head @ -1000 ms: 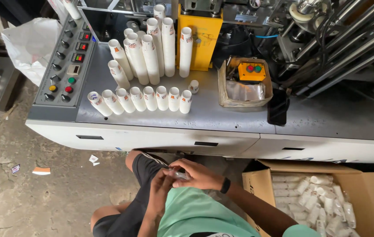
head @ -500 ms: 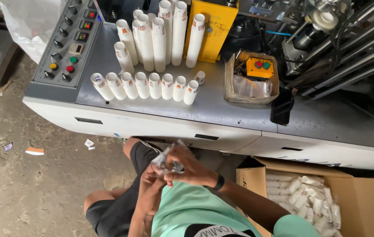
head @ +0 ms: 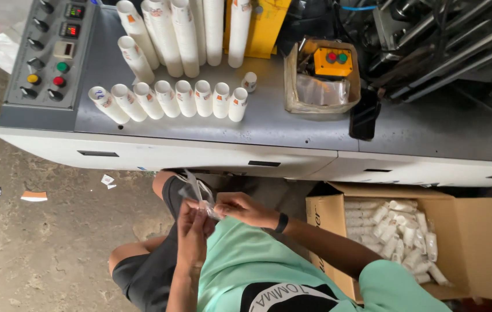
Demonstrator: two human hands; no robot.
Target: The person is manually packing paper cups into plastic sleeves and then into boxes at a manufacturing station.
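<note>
Pinching clear plastic bag point(head: 197, 193) between left hand point(head: 193, 228), right hand point(head: 239, 207)

Brown carton point(head: 477, 242) right, holds clear-bagged stacks point(head: 399, 231); two small dark screens point(head: 73, 20) on panel.

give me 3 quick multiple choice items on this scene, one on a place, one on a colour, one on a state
1. Where is the cardboard box?
A. on the machine top
B. on the floor at the person's right
C. behind the control panel

2. What colour is the small button box in the tray?
A. orange
B. blue
C. white

3. What do both hands hold?
A. a stack of cups
B. nothing
C. a clear plastic bag

Answers: B, it stands below the machine edge; A, its casing is orange; C, the left hand and right hand pinch it.
</note>
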